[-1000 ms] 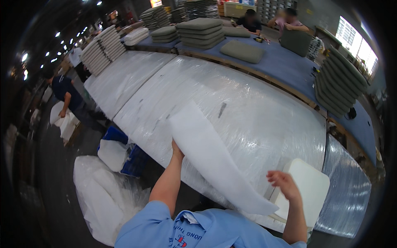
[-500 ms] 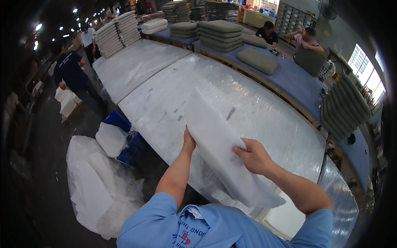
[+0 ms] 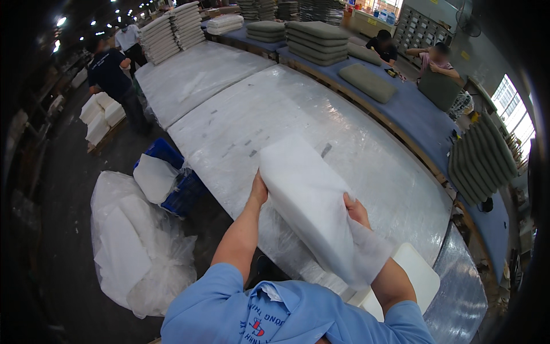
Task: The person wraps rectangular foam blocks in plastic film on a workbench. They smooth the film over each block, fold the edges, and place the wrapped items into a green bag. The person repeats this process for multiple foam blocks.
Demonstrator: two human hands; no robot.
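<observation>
**A:** Start at your left. What lies that way from the white rectangular foam slab you're holding?

**B:** Left of the slab and down on the floor you have a big clear plastic bag stuffed with white foam pieces, and a blue plastic crate just beyond it, between the bag and the bench edge. Further off to the slab's left, a person in a dark shirt stands by a low stack of white blocks.

**A:** And your hands?

**B:** Your left hand is pressed against the slab's left long edge, about mid-length; the fingers go behind the foam, so you can't tell how far they curl. Your right hand is on the opposite long edge, a little nearer your body, fingers wrapped onto the foam where a thin translucent sleeve hangs loose. So the grip is a two-sided clamp across the width.

**A:** How does the slab lie?

**B:** Its long axis runs from your chest away and slightly leftward, far end raised over the bench, near end sagging toward you. Both hands sit equally close; the left is slightly further along it.

**A:** The surface under it?

**B:** The long bench is covered in crinkled clear plastic film. Just right of the slab's near end lies a white rounded-corner pad. Beyond the slab to the right a blue-topped bench carries grey-green cushions, some flat and some stacked, with two seated people behind them. It's a wide workshop hall with ceiling lights.
</observation>
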